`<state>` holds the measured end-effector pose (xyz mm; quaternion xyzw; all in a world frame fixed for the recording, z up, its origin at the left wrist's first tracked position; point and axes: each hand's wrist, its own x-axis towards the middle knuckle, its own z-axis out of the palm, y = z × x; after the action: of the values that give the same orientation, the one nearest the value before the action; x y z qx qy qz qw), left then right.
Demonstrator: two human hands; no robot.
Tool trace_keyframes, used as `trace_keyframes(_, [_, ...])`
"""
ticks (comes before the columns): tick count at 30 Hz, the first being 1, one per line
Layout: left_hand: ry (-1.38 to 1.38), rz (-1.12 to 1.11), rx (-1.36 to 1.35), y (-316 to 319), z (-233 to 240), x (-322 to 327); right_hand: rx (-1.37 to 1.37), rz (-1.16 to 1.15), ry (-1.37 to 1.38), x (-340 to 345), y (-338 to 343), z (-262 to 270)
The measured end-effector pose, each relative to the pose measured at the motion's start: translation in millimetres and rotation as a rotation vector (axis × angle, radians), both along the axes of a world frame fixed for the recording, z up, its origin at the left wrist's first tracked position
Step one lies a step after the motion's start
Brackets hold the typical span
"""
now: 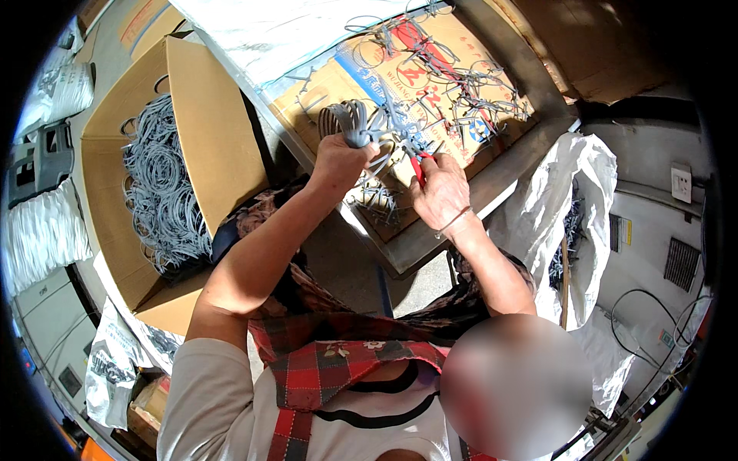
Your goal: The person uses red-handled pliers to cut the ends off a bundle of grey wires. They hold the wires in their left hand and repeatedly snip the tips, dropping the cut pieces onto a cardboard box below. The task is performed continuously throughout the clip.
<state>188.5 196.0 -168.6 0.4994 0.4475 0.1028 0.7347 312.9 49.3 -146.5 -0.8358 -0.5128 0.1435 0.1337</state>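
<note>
My left hand [344, 164] grips a bundle of grey rubber or plastic rings [351, 124] whose loops fan out above the fingers. At its right, my right hand [443, 187] is closed on red-handled cutting pliers [420, 167], their jaws against the thin grey stems beside the bundle. Both hands are over the near part of a flattened printed cardboard sheet [323, 86] on the table. Loose grey rings and branching moulded scraps [478, 92] lie tangled over its right side. More small scraps [375, 199] lie just below the hands.
An open cardboard box [210, 132] filled with grey rings [164, 178] stands at the left. The metal-edged table [415, 250] is before me, with white sheeting [253, 34] at its far left. A white sack [542, 190] holding grey scraps and a stick stands at the right.
</note>
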Motion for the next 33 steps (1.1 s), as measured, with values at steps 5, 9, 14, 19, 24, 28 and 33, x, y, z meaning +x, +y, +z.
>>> trace_keyframes(5, [0.022, 0.016, 0.031, 1.1, -1.7, -0.2, -0.044, -0.005, 0.022, -3.2, -0.2, 4.9])
trace_keyframes(9, [-0.022, -0.017, 0.043, -1.6, -8.7, -1.3, -0.068, 0.003, 0.009, -2.6, 3.3, 4.0])
trace_keyframes(14, [-0.032, -0.06, 0.034, -0.8, -10.5, -2.3, -0.049, 0.047, -0.028, -1.6, 2.2, -1.3])
trace_keyframes(19, [-0.021, -0.079, 0.03, 1.1, -9.5, -4.5, -0.052, 0.057, 0.112, -1.9, 3.8, 3.4])
trace_keyframes(24, [-0.012, -0.048, 0.054, 0.7, -17.5, -8.7, -0.015, -0.29, 0.5, -5.4, 7.2, -12.8])
trace_keyframes(28, [0.177, -0.002, 0.178, 7.1, -10.1, -10.9, 0.269, -1.082, 1.154, 9.9, 0.1, -59.4])
trace_keyframes(33, [0.16, 0.218, 0.061, 13.9, 0.4, -5.5, 0.141, -0.574, 0.416, 53.5, 7.8, -117.9])
